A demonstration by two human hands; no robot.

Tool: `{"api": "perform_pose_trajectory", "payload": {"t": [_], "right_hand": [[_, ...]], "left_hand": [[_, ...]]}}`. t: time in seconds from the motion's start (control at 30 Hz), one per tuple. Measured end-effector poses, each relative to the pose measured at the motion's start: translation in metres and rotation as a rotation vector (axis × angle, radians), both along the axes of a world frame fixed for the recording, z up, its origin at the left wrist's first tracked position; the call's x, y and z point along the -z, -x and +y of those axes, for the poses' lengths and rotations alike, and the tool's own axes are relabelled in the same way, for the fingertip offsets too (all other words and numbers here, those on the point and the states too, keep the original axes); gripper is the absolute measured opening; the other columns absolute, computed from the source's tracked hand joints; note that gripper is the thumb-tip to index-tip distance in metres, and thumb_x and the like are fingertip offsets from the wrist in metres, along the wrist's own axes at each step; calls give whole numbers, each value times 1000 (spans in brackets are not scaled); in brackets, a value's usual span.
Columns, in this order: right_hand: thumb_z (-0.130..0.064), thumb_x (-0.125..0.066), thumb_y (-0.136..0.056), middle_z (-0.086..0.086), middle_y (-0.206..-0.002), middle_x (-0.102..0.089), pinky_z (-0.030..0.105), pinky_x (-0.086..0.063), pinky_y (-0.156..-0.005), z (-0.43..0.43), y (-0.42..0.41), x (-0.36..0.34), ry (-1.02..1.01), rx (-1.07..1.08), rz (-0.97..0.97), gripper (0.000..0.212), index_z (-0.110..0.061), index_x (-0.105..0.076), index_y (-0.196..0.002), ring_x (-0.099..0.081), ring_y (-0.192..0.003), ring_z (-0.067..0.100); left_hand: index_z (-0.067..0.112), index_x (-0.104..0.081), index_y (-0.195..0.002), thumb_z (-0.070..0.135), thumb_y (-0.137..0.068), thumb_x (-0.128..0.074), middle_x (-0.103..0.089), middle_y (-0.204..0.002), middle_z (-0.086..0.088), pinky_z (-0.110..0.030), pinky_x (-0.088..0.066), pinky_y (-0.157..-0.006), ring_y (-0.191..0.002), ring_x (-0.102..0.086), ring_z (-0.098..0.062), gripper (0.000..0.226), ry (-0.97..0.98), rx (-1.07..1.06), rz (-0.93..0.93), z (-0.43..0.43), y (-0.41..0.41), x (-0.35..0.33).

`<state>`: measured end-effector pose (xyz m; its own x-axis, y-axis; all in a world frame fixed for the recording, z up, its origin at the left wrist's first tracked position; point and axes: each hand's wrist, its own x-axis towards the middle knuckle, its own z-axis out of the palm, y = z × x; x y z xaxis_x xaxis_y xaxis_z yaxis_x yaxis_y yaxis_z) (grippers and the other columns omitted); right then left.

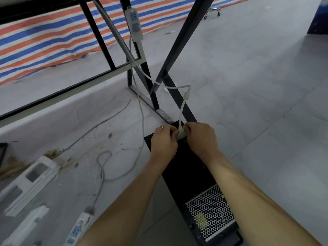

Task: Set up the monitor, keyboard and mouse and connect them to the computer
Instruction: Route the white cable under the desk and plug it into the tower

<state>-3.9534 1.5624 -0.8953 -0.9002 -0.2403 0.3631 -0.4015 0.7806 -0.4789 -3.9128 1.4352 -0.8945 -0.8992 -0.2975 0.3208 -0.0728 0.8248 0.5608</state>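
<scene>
While the left hand (164,141) and right hand (202,139) are pinching the white plug (181,134) from 2 sides with curled fingers, they are holding it at the far end of the black computer (188,171) lying on the floor. Its white cable (181,110) is rising toward the far-left desk frame (184,38). Pushing at a tilt is risking bent pins; the cable's pull could be skewing it.

Soft, even light fills the room, cool and slightly dim; shadows under the desk frame (185,32) fall faint on the grey floor (248,86). Straight lines bow toward the edges, and detail is soft.
</scene>
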Motion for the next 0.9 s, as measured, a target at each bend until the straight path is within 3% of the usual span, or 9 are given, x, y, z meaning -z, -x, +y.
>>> {"api": "perform_pose_trajectory", "payload": {"t": [0.2, 0.27, 0.33, 0.4, 0.47, 0.57, 0.73, 0.83, 0.9], "right_hand": [[-18, -54, -101, 5, -105, -75, 21, -41, -72, 5, -8, 0, 159, -60, -44, 25, -16, -71, -119, -69, -91, 23], [-23, -47, -103, 5, -120, -69, 28, -47, -85, 8, -14, 2, 191, -77, -134, 34, -20, -60, -134, -66, -106, 25], [-34, -39, -104, 7, -131, -61, 40, -49, -91, 12, -24, 7, 67, 5, -272, 40, -24, -47, -142, -59, -115, 31], [-44, -28, -105, 9, -124, -63, 43, -50, -84, 17, -32, 11, -80, 70, -401, 40, -24, -46, -134, -61, -108, 33], [-45, -26, -105, 10, -110, -67, 38, -49, -74, 21, -33, 13, -94, 48, -418, 39, -23, -49, -127, -66, -94, 31], [-36, -34, -105, 9, -95, -67, 32, -43, -65, 21, -19, 14, -47, 9, -378, 30, -19, -57, -113, -60, -74, 27], [-31, -38, -103, 11, -92, -68, 32, -42, -61, 14, 3, 26, -54, -24, -307, 24, -17, -56, -105, -55, -67, 25], [-32, -34, -104, 13, -130, -62, 40, -53, -82, 16, -5, 20, -55, -29, -356, 40, -19, -43, -141, -65, -101, 32], [-36, -30, -106, 13, -163, -21, 48, -36, -112, 19, -32, 11, -211, -48, -486, 60, -22, -8, -159, -36, -142, 35]], "left_hand": [[16, -66, -106, 28, -101, -54, -65, -103, 1, -31, -49, -84, -97, -56, -14, 18, -16, 37, 17, 0, -5, 5], [18, -65, -106, 33, -100, -55, -64, -105, 2, -32, -49, -87, -99, -56, -15, 19, 24, 38, 42, -2, -9, 10], [24, -65, -114, 43, -98, -55, -63, -119, 2, -38, -40, -104, -116, -54, -20, 27, 144, -53, 8, -3, -16, 19], [35, -57, -131, 56, -96, -49, -45, -147, 6, -49, -12, -120, -144, -29, -21, 42, 125, -192, -171, -2, -24, 25], [39, -49, -141, 61, -95, -48, -25, -160, 9, -46, 1, -122, -152, -3, -19, 51, -40, -218, -261, -2, -26, 30], [32, -54, -141, 57, -93, -56, -29, -160, 1, -15, 14, -110, -152, -6, -20, 55, -115, -204, -176, -1, -21, 33], [30, -56, -140, 53, -95, -56, -30, -160, 0, -22, 7, -112, -152, -6, -21, 51, -140, -284, -176, 5, -15, 36], [31, -48, -146, 52, -99, -48, -22, -163, -1, -28, 9, -120, -153, 3, -24, 52, -105, -266, -215, 7, -13, 31], [33, -34, -154, 49, -103, -39, -8, -167, 0, -39, 6, -124, -152, 10, -23, 53, -92, -262, -322, 10, -27, 22]]}}
